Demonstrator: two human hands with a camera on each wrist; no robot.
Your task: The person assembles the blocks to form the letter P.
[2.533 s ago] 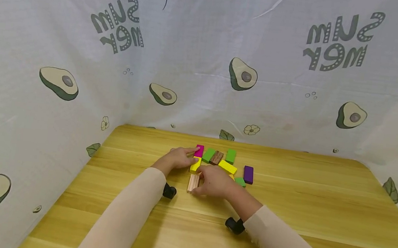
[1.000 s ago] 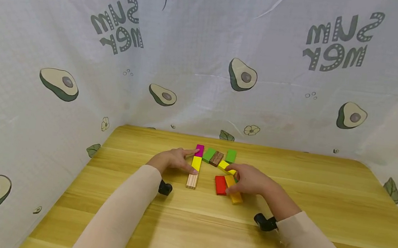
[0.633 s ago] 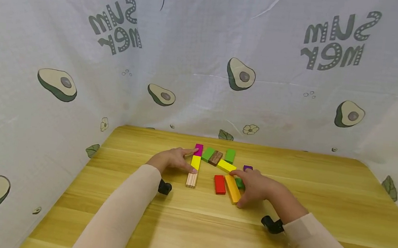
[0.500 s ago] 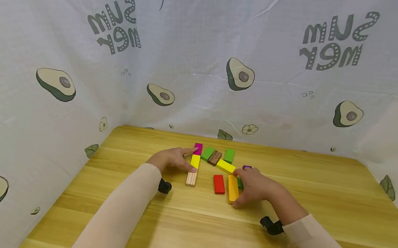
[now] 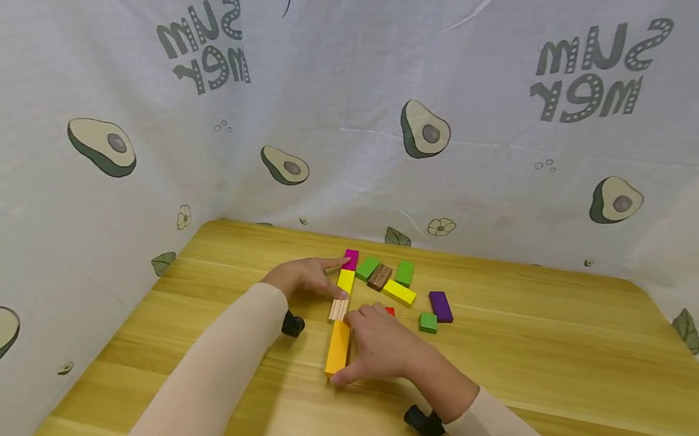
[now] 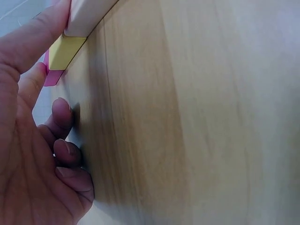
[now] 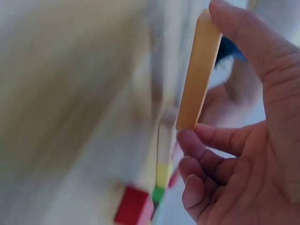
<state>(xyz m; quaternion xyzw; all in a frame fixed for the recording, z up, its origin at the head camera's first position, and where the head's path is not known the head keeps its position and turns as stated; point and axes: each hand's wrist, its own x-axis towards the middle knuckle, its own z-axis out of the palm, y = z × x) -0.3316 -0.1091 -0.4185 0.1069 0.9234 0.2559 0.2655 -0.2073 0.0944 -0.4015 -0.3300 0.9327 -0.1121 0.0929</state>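
My left hand [image 5: 308, 275] lies along a row of wooden blocks. Its extended index finger touches the magenta block [image 5: 351, 259] at the far end. The thumb rests where the yellow block [image 5: 345, 281] meets the plain wood block [image 5: 338, 310]; the other fingers curl loosely beneath in the left wrist view. My right hand [image 5: 388, 346] pinches a long orange block [image 5: 338, 349] by its ends, thumb at the near end. That block lines up just below the plain one in the head view. In the right wrist view, the orange block [image 7: 199, 75] spans thumb to fingertips.
A red block [image 5: 389, 311] is mostly hidden behind my right hand. Right of the row lie a brown block [image 5: 379, 276], two green blocks [image 5: 405, 273], another yellow block [image 5: 400, 292], a small green block [image 5: 428, 323] and a purple block [image 5: 441, 306]. A printed curtain [image 5: 359, 127] stands behind the table [image 5: 535, 337].
My right hand brought the plain block up to the yellow one, then took the orange block from beside the red one and carried it left. My left hand's thumb shifted nearer along the row.
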